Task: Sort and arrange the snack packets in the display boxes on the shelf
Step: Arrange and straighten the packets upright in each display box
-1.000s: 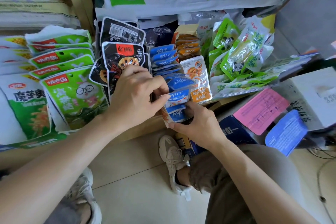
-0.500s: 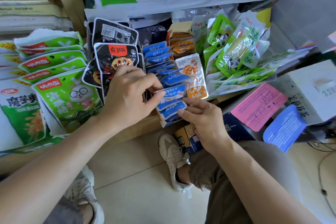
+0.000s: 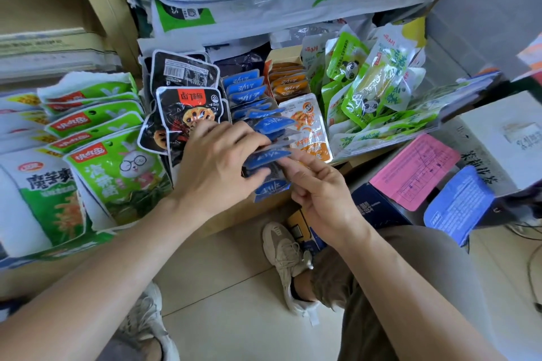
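A row of small blue snack packets [image 3: 246, 88] stands in a narrow display box on the low shelf. My left hand [image 3: 217, 164] grips the front few blue packets [image 3: 268, 157] of that row, thumb below and fingers on top. My right hand [image 3: 319, 190] pinches the right ends of the same front packets, with one more blue packet [image 3: 271, 189] just below. Black lotus-root packets [image 3: 187, 108] stand left of the row, and orange packets [image 3: 311, 126] stand to its right.
Green-and-white packets [image 3: 111, 167] fill boxes at the left. Green panda packets [image 3: 369, 88] are heaped in a tray at the right. Pink [image 3: 413, 170] and blue [image 3: 457, 202] papers lie on boxes at right. My shoes [image 3: 287, 261] rest on the tiled floor below the shelf edge.
My right hand has risen from under the front blue packets to pinch their right ends. My left hand keeps its hold on them. The camera has shifted slightly.
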{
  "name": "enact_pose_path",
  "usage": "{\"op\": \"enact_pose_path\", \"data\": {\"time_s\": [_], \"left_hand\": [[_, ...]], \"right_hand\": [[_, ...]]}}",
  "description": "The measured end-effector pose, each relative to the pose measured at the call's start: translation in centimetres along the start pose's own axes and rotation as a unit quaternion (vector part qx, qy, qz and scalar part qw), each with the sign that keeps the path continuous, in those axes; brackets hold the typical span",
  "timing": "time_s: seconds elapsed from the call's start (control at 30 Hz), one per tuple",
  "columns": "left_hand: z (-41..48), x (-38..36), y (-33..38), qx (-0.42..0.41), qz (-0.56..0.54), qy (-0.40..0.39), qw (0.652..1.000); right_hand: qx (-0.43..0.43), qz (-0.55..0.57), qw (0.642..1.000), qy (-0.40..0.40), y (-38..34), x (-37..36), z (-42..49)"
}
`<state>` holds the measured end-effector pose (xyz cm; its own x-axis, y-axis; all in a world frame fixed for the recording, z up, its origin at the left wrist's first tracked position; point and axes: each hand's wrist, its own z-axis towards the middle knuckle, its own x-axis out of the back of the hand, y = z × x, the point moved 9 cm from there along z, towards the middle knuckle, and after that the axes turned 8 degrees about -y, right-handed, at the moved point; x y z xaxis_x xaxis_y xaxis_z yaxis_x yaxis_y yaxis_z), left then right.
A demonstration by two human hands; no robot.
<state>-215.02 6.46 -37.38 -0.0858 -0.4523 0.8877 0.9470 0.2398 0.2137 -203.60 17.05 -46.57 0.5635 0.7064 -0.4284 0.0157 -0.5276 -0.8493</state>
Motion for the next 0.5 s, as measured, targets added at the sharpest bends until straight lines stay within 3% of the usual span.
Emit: {"op": "enact_pose_path", "data": {"time_s": [0.07, 0.13, 0.2, 0.27, 0.33, 0.5], "left_hand": [[0.2, 0.6, -0.2, -0.001, -0.013, 0.034, 0.999], [0.4, 0.6, -0.5, 0.004, -0.021, 0.042, 0.999], [0.6, 0.5, -1.0, 0.013, -0.036, 0.042, 0.998], [0.8, 0.4, -1.6, 0.024, -0.047, 0.043, 0.998], [1.2, 0.7, -2.3, 0.038, -0.057, 0.05, 0.996], [2.4, 2.2, -2.8, 0.051, -0.049, 0.086, 0.994]], "right_hand": [[0.009, -0.016, 1.0, -0.01, -0.4, -0.3, 0.0], [0.056, -0.17, 0.984, -0.005, -1.6, -0.2, -0.3], [0.111, -0.412, 0.904, 0.01, -2.3, -0.5, -0.9], [0.131, -0.557, 0.82, -0.016, -1.5, -1.6, -1.4], [0.15, -0.601, 0.783, -0.061, -0.6, -2.7, -1.5], [0.171, -0.61, 0.771, -0.068, -1.5, -2.4, -1.2]]}}
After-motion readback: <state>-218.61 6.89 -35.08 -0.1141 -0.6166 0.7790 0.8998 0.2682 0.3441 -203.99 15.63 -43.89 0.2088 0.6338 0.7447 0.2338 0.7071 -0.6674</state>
